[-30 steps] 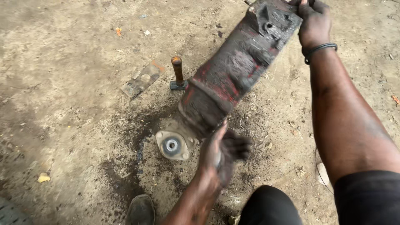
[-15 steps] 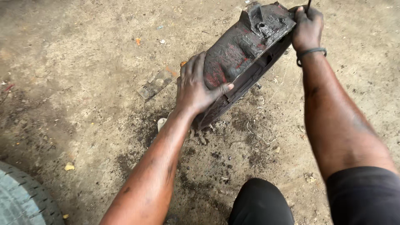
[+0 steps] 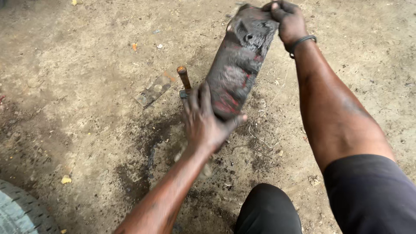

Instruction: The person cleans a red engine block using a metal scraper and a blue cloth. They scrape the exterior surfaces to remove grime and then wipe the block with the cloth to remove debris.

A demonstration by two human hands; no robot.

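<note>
Grip check on that greasy block

Hands are both on the big grimy metal block [image 3: 236, 71], which stands tilted on the dirt floor [image 3: 78, 65], low end in the oily patch [image 3: 147, 160]. Left hand [image 3: 207, 123] has its fingers spread wide across the near lower face, thumb hooked round the edge. Right hand [image 3: 289, 21] has its fingers curled tight over the top end. I'd keep the bottom planted and clear of that rusty pin [image 3: 184, 78] just beside it. Tyre [image 3: 21, 212] sits well apart.
</note>
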